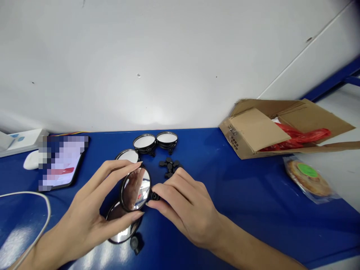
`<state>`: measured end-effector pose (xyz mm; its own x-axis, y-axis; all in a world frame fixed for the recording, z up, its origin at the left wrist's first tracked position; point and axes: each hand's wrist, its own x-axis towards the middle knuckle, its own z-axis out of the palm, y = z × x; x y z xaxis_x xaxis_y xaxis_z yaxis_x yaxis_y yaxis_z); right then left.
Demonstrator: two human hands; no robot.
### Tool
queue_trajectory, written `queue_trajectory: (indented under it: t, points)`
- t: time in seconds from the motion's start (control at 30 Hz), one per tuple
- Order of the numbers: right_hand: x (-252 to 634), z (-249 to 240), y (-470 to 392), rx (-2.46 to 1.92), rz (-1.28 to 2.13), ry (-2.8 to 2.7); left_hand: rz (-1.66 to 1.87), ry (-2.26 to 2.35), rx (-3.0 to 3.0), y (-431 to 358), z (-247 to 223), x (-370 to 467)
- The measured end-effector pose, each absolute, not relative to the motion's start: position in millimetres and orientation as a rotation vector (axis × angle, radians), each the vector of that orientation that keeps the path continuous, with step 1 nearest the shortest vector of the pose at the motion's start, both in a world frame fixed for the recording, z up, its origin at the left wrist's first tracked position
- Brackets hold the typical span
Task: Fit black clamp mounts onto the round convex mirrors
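Observation:
My left hand (104, 202) grips a round, black-rimmed mirror (136, 189) by its edge, thumb below and fingers above. At the mirror's right side, my right hand (187, 206) pinches a small black clamp piece (155, 195) between thumb and forefinger. Whether this piece is joined to the mirror is hard to tell. Underneath lies another round mirror (120, 230), partly covered by my left hand, with a black joint (136, 243) by its lower edge. A third mirror (128, 155) shows behind my left fingers. Several black knob-like parts (169, 165) form a cluster beyond my right hand.
Two round mirrors (144, 141) stand near the wall on the blue table (236, 210). To the right are an open cardboard box (253, 129) with red plastic and a wrapped round item (309, 176). A phone (64, 161), white mouse (31, 160) and white cable (46, 210) lie left.

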<state>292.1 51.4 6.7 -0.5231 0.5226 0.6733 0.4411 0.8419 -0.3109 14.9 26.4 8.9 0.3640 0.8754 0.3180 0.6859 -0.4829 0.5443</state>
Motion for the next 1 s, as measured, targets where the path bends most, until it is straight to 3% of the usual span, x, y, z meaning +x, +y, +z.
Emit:
queue_trajectory:
  t: [0.33,0.7,1.0]
  points:
    - [293,11,51,-0.898,0.192,-2.195,1.024,1.637,2.119,45,-4,7]
    - [292,9,48,-0.987,0.22,-2.256,0.99,1.496,1.911,73,-25,-11]
    - [292,8,47,-0.987,0.234,-2.271,0.869,1.527,1.953,72,-12,-4]
